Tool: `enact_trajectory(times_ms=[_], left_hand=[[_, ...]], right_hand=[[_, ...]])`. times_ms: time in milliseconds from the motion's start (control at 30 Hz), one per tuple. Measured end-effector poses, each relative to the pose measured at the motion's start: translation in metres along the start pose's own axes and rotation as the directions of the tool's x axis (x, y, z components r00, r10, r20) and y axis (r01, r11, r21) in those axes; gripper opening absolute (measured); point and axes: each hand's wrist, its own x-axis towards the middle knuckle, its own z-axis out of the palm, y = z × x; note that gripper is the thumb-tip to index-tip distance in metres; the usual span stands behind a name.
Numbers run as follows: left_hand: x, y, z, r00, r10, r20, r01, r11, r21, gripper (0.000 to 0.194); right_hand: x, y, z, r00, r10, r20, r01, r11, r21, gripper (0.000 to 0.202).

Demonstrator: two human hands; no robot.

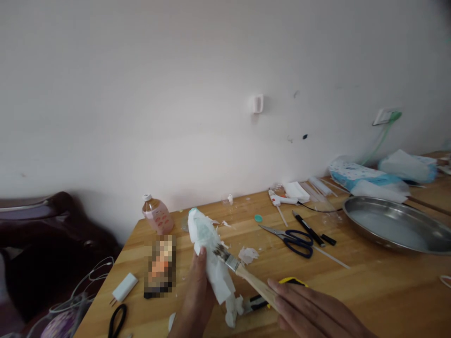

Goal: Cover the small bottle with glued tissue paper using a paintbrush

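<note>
My left hand [200, 286] is wrapped round a long object covered in white tissue paper [204, 230]; what lies under the paper is mostly hidden, though a greenish tint shows through near its top. Between the fingers of my right hand [306, 305] is the wooden handle of a flat paintbrush [243, 272]. Its dark bristles press against the side of the tissue. A loose strip of paper hangs from the lower end. Beneath my right hand lies a yellow and black utility knife [259, 302], partly covered.
Scissors [296, 239], a black marker [308, 228] and a glue gun [280, 198] lie to the right. A metal basin [391, 225] with cloudy liquid stands beyond them. At the left are a drink bottle [157, 216], a white charger [124, 287] and a blurred-out object [160, 267].
</note>
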Motion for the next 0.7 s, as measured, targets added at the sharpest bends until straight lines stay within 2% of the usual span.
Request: enact_trajectory(times_ms=[200, 367, 533, 700], left_hand=[[0.005, -0.002, -0.004, 1.0, -0.018, -0.024, 0.018, 1.0, -0.001, 0.06], [-0.002, 0.003, 0.012, 0.997, 0.081, 0.003, -0.081, 0.997, 0.009, 0.052], [-0.005, 0.006, 0.017, 0.998, 0.066, -0.008, -0.065, 0.997, 0.044, 0.039], [-0.001, 0.003, 0.01, 0.996, 0.089, 0.0, -0.089, 0.995, 0.052, 0.043]], right_hand=[[-0.003, -0.006, 0.01, 0.998, 0.016, -0.058, -0.016, 1.0, -0.003, 0.029], [0.0, -0.007, 0.017, 0.999, -0.02, -0.031, 0.019, 0.999, -0.035, 0.025], [0.01, -0.004, 0.018, 0.996, -0.085, -0.038, 0.084, 0.996, -0.016, 0.035], [0.014, -0.005, 0.016, 0.994, -0.084, 0.073, 0.085, 0.996, -0.009, 0.034]])
